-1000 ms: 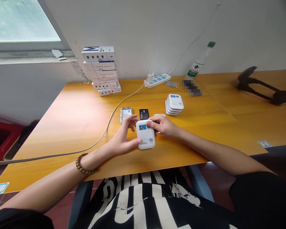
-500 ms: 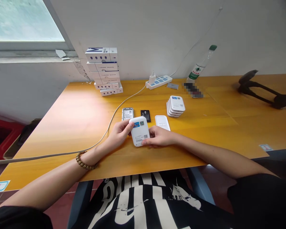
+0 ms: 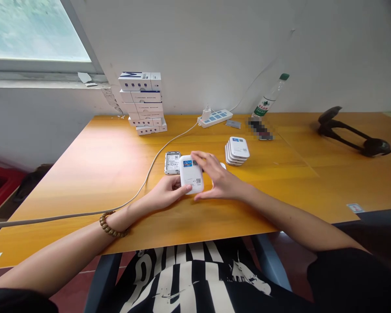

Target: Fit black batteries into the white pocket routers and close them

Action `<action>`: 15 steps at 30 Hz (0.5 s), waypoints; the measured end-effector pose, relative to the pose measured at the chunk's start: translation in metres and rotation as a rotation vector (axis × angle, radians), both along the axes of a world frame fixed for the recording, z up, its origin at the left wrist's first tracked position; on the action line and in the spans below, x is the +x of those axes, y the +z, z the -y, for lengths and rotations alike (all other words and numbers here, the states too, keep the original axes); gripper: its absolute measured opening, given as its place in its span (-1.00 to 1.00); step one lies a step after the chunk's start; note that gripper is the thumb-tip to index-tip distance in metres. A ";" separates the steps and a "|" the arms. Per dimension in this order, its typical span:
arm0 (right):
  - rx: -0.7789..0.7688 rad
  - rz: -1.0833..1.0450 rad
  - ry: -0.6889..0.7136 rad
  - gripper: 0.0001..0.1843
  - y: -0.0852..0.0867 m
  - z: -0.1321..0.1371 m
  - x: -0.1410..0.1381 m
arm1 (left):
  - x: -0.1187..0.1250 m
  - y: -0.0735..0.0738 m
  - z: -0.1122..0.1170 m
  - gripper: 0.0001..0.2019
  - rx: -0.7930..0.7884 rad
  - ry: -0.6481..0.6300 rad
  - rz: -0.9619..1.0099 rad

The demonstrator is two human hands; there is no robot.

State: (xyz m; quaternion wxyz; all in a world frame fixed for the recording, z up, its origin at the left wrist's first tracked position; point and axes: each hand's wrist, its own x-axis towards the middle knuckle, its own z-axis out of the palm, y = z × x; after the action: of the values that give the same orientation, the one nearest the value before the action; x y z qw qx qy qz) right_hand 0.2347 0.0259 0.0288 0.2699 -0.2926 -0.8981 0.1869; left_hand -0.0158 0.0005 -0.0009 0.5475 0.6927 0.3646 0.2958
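A white pocket router (image 3: pixel 191 174), its blue label and QR code facing up, lies tilted slightly near the middle of the yellow wood-grain table (image 3: pixel 84 187), closer to the near edge. The left hand (image 3: pixel 167 193), wearing a wooden bead bracelet (image 3: pixel 111 225), is half-closed, with its fingers curled against the router's lower left side, apparently to steady it. The right hand (image 3: pixel 222 180) is open, fingers spread, and hangs over the router's upper right corner; whether it touches is hard to tell. Just left of the router lies a silver-edged device body (image 3: pixel 172 162), its labelled face up, and a white cover (image 3: pixel 222 165) shows beyond the right hand. Further right, a stack of matching routers (image 3: pixel 237 151) sits squared up, which suggests like units are being kept together within easy reach.
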 end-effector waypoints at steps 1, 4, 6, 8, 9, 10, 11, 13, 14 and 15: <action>0.021 0.048 0.035 0.22 0.001 0.001 0.000 | 0.002 0.001 0.002 -0.57 -0.001 -0.012 0.002; 0.011 0.080 0.069 0.16 0.007 -0.004 0.005 | 0.005 0.003 0.004 -0.58 0.034 -0.051 -0.042; -0.026 0.059 0.044 0.15 0.017 -0.016 0.018 | 0.000 0.004 0.000 -0.61 0.172 0.009 -0.108; -0.082 0.038 -0.070 0.08 0.032 -0.034 0.041 | -0.010 0.003 -0.011 -0.67 0.400 0.164 -0.181; -0.123 0.039 -0.166 0.03 0.040 -0.044 0.056 | -0.015 0.002 -0.018 -0.70 0.521 0.258 -0.213; -0.181 0.053 -0.271 -0.01 0.048 -0.054 0.072 | -0.021 0.001 -0.026 -0.74 0.617 0.324 -0.246; -0.239 0.077 -0.363 -0.02 0.055 -0.064 0.088 | -0.027 -0.001 -0.033 -0.76 0.679 0.370 -0.284; -0.301 0.113 -0.484 -0.03 0.064 -0.079 0.116 | -0.034 -0.005 -0.046 -0.67 0.712 0.383 -0.385; -0.332 0.132 -0.513 -0.01 0.065 -0.084 0.126 | -0.037 -0.008 -0.051 -0.53 0.694 0.360 -0.453; -0.357 0.146 -0.529 0.01 0.065 -0.088 0.134 | -0.038 -0.011 -0.054 -0.38 0.663 0.329 -0.518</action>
State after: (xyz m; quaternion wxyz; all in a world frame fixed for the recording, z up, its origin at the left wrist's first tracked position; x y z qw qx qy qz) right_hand 0.3689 0.1139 0.0936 0.1886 -0.5710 -0.7611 0.2433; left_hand -0.0537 0.0547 -0.0118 0.1322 0.8148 0.4803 0.2964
